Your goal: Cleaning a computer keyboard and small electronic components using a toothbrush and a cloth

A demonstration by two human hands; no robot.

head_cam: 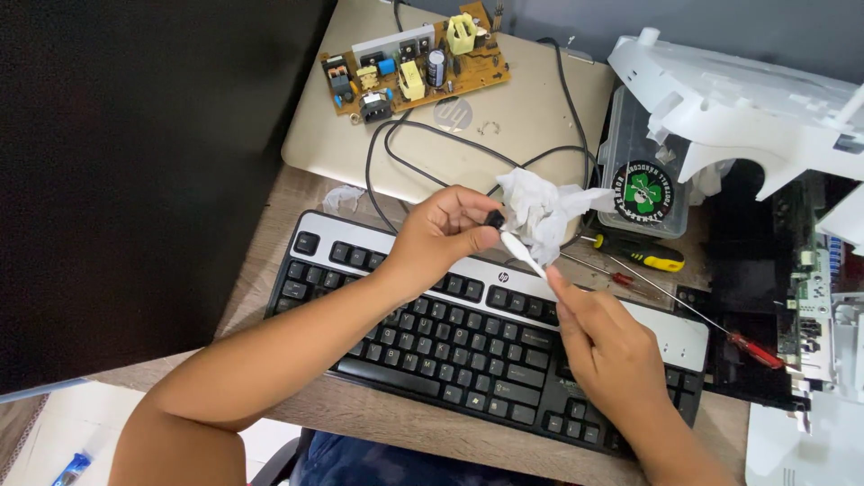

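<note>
My left hand [447, 229] pinches a small black part [494, 219] between thumb and fingers, above the black keyboard [423, 328]. A thin white swab stick [525, 255] runs from that part down to my right hand [605, 335], which grips its lower end between thumb and forefinger. A crumpled white tissue [540, 209] lies just behind the black part, touching the fingertips of my left hand.
A closed gold laptop [504, 117] at the back carries a brown circuit board [416, 65] and black cables [423, 148]. A yellow-handled screwdriver [646, 256], a red-handled screwdriver [751, 349], a clear plastic box [643, 175] and an opened white printer [774, 108] are at the right.
</note>
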